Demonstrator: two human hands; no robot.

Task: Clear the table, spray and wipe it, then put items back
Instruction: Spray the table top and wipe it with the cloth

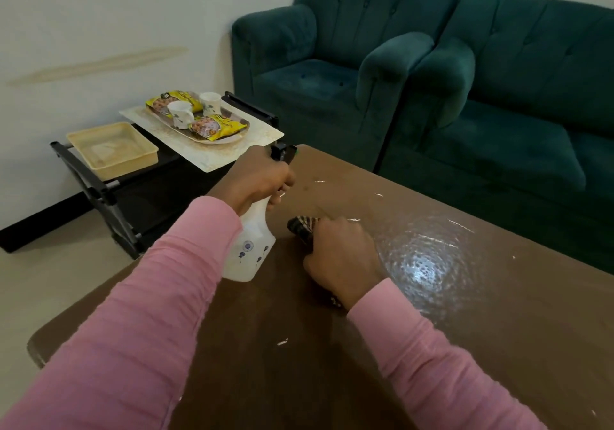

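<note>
Left hand [255, 180] grips the white spray bottle [250, 253] at its neck, fingers [286, 180] curled round the trigger area; the black nozzle [282, 152] points away from the person. The bottle is tilted, its base over the left edge of the brown bench [465, 346]; whether it touches the surface cannot be told. Right hand [342, 257] rests on the bench just beside the bottle, fingers closed over a dark striped cloth [300, 225], which shows at both ends of the fist. A wet, beaded patch [425, 263] lies on the bench immediately right of that hand. Small white flecks are scattered over the surface. Beyond the bench's left end stands a black rack [109, 197] carrying a pale mat [206, 159], an oval tray [212, 139] with two cups [181, 114] and two yellow snack packets [217, 127], and a beige tub [113, 150]. Green armchairs [332, 64] stand behind.
</note>
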